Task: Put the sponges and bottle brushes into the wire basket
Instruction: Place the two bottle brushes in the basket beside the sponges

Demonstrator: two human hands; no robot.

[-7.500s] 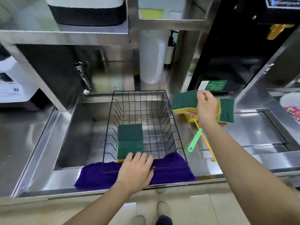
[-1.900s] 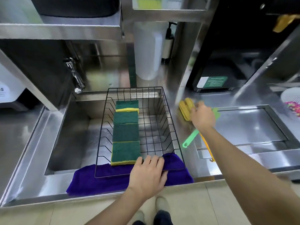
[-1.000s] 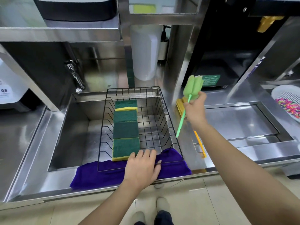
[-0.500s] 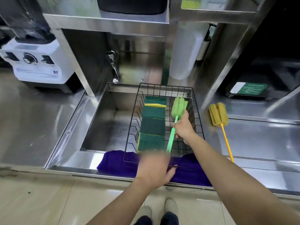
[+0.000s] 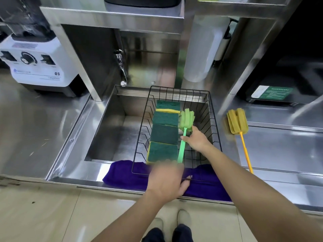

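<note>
Right hand (image 5: pixel 196 139) grips green brush (image 5: pixel 185 130) (foam-headed) beside 4 sponges (image 5: pixel 165 131); left hand (image 5: pixel 166 180) blurred.

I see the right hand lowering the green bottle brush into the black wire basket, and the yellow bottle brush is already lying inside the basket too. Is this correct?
Not quite. In the head view the yellow bottle brush lies outside, on the steel counter to the right of the black wire basket. The right hand does hold the green bottle brush inside the basket.

The right hand (image 5: pixel 196 138) reaches forward, arm extended, fingers pinched closed. The left hand (image 5: pixel 167 180) sits nearer, palm down, motion-blurred, fingers curled.
</note>
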